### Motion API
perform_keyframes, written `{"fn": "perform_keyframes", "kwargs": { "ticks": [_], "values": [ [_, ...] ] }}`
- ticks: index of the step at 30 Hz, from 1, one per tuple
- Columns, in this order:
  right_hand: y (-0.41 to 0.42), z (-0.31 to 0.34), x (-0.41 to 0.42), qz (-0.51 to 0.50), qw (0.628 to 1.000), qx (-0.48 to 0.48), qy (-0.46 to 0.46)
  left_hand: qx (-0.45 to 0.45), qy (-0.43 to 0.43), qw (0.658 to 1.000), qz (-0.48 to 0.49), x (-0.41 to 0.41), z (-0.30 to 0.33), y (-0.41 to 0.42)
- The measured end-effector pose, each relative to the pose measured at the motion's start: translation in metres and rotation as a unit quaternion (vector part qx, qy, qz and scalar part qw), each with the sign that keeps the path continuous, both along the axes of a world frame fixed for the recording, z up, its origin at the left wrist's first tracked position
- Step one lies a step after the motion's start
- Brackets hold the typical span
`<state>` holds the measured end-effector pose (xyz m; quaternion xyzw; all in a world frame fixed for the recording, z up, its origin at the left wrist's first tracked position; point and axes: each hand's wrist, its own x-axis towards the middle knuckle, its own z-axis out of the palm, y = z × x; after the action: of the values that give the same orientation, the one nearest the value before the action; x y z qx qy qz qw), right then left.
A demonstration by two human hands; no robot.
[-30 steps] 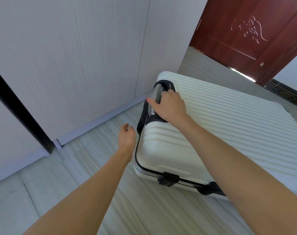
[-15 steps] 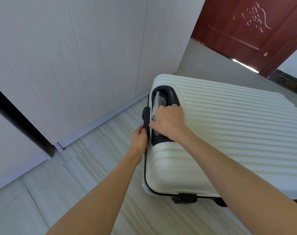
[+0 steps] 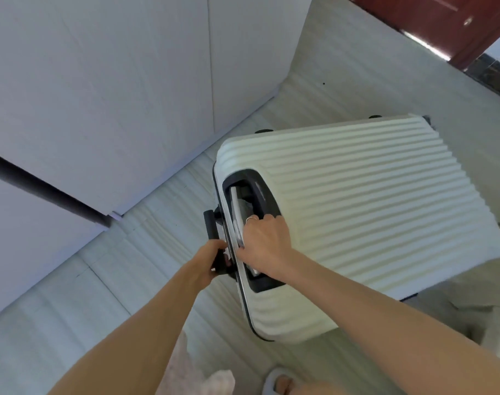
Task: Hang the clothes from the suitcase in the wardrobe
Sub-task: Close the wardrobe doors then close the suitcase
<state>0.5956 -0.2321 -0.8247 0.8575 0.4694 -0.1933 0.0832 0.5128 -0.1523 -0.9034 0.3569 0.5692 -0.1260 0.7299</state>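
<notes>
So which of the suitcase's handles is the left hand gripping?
The left hand grips the black side handle on the suitcase's edge; the silver pull handle is in the right hand.

Bright, even daylight is seen; a glare strip lies under the door (image 3: 431,15); edges are bent and slightly blurred.

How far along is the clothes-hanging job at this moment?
Barely started. Done: nothing visible; the white suitcase is closed and no clothes show. In hand: the left hand grips the black side handle and the right hand holds the silver pull handle. Left: open it, open the wardrobe, hang everything.
</notes>
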Motion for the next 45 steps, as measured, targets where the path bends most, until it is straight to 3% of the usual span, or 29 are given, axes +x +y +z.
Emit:
{"fn": "perform_keyframes", "kwargs": {
  "ticks": [5,14,18,33,45],
  "values": [
    [-0.029,0.068,-0.005,-0.003,0.999,-0.009,0.039,-0.021,0.048,0.998,0.024,-0.016,0.069,-0.02],
    [-0.048,0.219,0.012,-0.102,0.977,-0.104,0.157,0.047,0.056,0.997,-0.012,-0.034,0.233,-0.031],
    [-0.055,0.267,-0.006,-0.104,0.968,-0.112,0.198,0.07,0.068,0.995,0.021,-0.067,0.286,-0.043],
    [-0.045,0.331,-0.159,0.025,0.934,-0.151,0.322,0.18,0.157,0.962,0.135,-0.264,0.393,-0.087],
    [-0.008,0.355,-0.321,0.061,0.873,-0.182,0.448,0.229,0.235,0.918,0.225,-0.435,0.449,-0.105]
  ]
}}
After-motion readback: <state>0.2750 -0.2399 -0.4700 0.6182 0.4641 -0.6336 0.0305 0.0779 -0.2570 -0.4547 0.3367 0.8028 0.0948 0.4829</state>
